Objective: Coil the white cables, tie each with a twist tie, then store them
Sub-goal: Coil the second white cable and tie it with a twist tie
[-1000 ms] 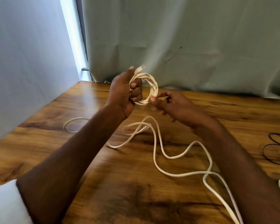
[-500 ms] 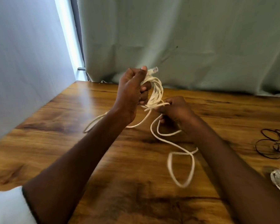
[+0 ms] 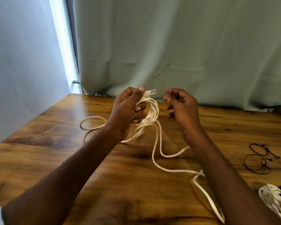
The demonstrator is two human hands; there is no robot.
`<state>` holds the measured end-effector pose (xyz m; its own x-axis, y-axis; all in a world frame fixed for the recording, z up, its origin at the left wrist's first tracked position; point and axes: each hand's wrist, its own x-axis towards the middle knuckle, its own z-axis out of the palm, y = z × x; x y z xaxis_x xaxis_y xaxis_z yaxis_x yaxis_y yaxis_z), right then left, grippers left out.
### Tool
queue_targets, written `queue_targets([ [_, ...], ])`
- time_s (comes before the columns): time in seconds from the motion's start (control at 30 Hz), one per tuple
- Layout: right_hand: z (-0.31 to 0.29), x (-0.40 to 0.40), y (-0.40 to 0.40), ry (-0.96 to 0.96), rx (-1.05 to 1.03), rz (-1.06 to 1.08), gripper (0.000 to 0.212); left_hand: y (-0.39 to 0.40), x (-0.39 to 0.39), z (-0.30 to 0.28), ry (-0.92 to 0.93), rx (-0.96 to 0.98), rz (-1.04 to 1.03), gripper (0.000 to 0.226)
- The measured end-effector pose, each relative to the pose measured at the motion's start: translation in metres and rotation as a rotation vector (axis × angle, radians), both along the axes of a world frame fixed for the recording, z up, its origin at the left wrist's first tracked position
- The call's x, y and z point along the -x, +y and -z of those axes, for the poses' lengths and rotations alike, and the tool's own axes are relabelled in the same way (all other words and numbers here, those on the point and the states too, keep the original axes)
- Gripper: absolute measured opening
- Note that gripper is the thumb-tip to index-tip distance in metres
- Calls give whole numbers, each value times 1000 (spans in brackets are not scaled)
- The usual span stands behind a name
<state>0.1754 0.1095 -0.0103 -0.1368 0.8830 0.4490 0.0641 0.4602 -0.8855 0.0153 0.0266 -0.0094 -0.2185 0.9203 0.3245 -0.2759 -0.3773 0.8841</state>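
Note:
My left hand (image 3: 126, 111) grips a small coil of white cable (image 3: 150, 114) above the wooden table (image 3: 55, 153), thumb on top beside the clear plug end (image 3: 150, 92). The rest of that cable trails loose (image 3: 156, 153) across the table, with a loop (image 3: 91, 122) to the left and a strand running to the near right edge. Just right of the coil my right hand (image 3: 182, 108) hovers with loosely curled fingers and nothing plainly held. A coiled white cable (image 3: 272, 198) with a dark tie lies at the right edge. Black twist ties (image 3: 258, 159) lie on the right.
A grey-green curtain (image 3: 185, 54) hangs behind the table's far edge. A pale wall (image 3: 19, 70) borders the table on the left.
My right hand laid another loop onto the coil, then let go of the cable and rose beside it. The loose cable has shifted across the table as it was drawn in.

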Motion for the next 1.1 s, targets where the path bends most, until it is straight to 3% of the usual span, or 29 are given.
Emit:
queue_targets([
  [0.07,-9,-1,-7,124,-13,-158,28,0,-1,-1,19,2,22,24],
  [0.17,-7,4,-15,-7,-166,-350,38,-2,-7,-2,52,0,22,21],
  [0.23,-4,9,-20,-13,-166,-432,32,-1,-10,-2,80,3,1,23],
  [0.37,-1,16,-25,52,-179,-352,21,-1,-10,-3,105,13,34,40],
  [0.5,-1,19,-22,259,-64,-330,21,-3,-9,-9,36,5,211,35],
  [0.6,-7,18,-24,493,78,-482,17,-1,-6,-17,172,-8,219,31],
  [0.7,-12,12,-24,606,135,-569,14,-1,-14,-29,252,-59,250,38],
  [0.8,-12,4,-8,626,88,-534,13,9,-29,-41,253,-45,295,41],
  [0.97,-16,-30,19,745,142,-402,36,51,-77,-41,105,-16,250,21],
  [1.03,-16,-45,30,745,209,-309,26,64,-101,-30,14,7,193,11],
  [1.1,-15,-59,40,685,225,-153,13,77,-120,-18,-55,19,187,18],
])
